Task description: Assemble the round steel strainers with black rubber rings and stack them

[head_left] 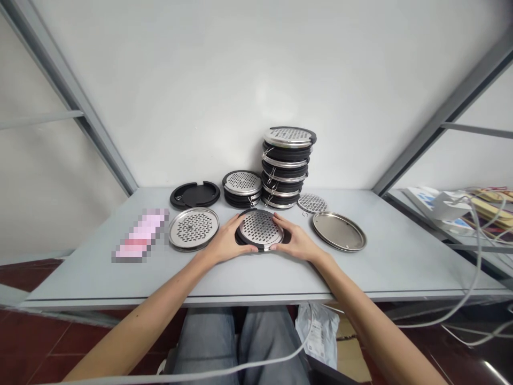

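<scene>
Fingers (247, 248) clasp a holed disc (261, 226) — tall stack (286, 172) (black-and-silver) behind.

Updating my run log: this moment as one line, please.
left hand: holds perforated disc; right hand: holds same disc; tall stack: behind

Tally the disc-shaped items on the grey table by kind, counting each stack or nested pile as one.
Stacks of black-and-silver round units: 2
Held black-rimmed silver perforated disc: 1
Separate silver perforated metal discs: 2
Black round shallow holder: 1
Plain silver round metal tray: 1
Total: 7
</scene>
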`<state>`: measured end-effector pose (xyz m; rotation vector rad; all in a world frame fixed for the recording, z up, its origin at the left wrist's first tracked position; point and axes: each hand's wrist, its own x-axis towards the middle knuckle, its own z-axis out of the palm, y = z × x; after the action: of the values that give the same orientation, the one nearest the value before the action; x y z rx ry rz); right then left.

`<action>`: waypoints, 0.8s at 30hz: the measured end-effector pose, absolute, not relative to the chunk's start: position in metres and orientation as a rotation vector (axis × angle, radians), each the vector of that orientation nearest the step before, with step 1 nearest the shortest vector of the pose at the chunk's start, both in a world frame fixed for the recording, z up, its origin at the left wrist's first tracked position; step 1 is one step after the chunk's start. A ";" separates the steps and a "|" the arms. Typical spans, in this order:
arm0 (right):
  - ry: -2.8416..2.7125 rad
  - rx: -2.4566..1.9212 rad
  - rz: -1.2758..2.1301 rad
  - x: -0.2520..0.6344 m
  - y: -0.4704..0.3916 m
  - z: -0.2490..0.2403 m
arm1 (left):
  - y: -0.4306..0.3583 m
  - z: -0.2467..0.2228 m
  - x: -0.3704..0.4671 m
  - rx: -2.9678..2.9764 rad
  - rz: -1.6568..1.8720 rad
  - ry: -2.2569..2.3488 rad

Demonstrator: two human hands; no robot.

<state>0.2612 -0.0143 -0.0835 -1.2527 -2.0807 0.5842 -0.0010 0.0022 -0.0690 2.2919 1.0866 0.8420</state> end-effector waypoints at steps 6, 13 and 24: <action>-2.143 -1.271 0.513 0.257 -0.019 -0.084 | 0.004 -0.067 -0.007 2.345 0.740 1.085; -2.137 -1.281 0.551 0.260 -0.017 -0.083 | 0.003 -0.065 -0.008 2.414 0.703 1.099; -2.115 -1.349 0.541 0.256 -0.015 -0.082 | -0.002 -0.065 -0.002 2.401 0.706 1.180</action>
<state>0.2559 -0.0147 -0.0818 -1.3486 -2.1146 0.5410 -0.0023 -0.0017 -0.0653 2.4009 1.1800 0.7063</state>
